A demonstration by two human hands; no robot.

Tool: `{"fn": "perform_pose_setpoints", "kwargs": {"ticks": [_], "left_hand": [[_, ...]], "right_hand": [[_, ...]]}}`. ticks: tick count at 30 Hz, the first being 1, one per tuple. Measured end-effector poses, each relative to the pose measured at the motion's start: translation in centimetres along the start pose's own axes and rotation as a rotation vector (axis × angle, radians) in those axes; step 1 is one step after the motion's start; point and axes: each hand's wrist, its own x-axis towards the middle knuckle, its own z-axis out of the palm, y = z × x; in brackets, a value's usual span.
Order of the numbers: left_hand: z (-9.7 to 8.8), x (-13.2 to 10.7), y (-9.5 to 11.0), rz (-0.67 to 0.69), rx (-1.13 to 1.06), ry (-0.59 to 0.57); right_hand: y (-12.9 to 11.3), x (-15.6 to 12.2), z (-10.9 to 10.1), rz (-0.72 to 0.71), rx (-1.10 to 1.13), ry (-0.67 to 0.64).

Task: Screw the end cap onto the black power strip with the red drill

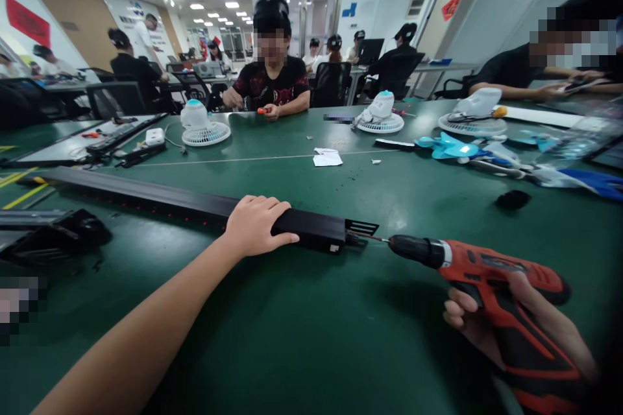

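A long black power strip bar (160,198) lies across the green table (302,324), its right end near the middle. My left hand (256,224) rests on top of the bar near that end, fingers curled over it. My right hand (516,324) grips the handle of a red and black cordless drill (487,266). The drill's bit (372,238) points left and touches the end of the bar.
Small white desk fans (204,124) (379,115) (474,113) stand farther back. Paper scraps (327,157), blue fan blades (450,148) and a black cap (512,199) lie on the table. A black part (53,233) sits at left. Other people sit opposite and at right.
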Motion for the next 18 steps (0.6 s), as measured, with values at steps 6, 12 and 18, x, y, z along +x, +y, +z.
{"fn": "perform_pose_setpoints", "kwargs": {"ticks": [6,12,18], "left_hand": [[-0.2,0.0,0.0,-0.001,-0.008,-0.018],[-0.1,0.1,0.1,-0.008,0.005,-0.008],[0.0,0.0,0.0,-0.009,0.005,-0.005]], "right_hand": [[0.3,-0.2,0.2,-0.009,0.012,-0.026],[0.2,0.0,0.0,0.009,0.080,0.056],[-0.5,-0.2,1.8,0.163,0.085,0.043]]}}
